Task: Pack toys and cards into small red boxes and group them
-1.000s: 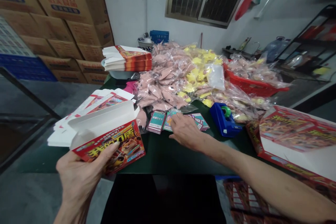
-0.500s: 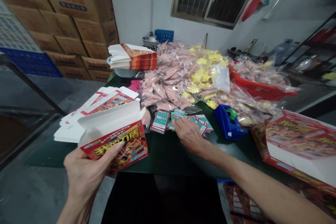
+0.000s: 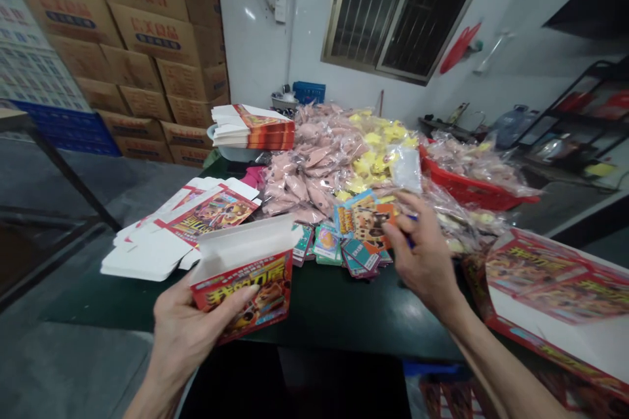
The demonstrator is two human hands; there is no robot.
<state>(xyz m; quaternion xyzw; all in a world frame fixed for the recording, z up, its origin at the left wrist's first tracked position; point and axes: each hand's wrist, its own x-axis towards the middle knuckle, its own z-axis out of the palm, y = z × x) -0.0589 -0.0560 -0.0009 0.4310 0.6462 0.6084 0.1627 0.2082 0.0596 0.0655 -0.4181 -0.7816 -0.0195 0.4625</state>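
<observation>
In my left hand is a small red printed box, its white flap standing up at the open top and my thumb across the front. My right hand pinches a few colourful cards, blue and orange with cartoon pictures, raised above the table. Below them lie piles of teal and purple cards and a green-edged card pile. Flat unfolded cartons are stacked left of the box. The blue tape dispenser is mostly hidden behind my right hand.
Pink bagged toys and yellow ones heap across the back of the green table. A red basket of bagged toys and a large red display box stand right. More folded cartons sit at the back left.
My right hand has lifted cards off the piles and moved to the right with them. The box in my left hand has shifted right and slightly down in view.
</observation>
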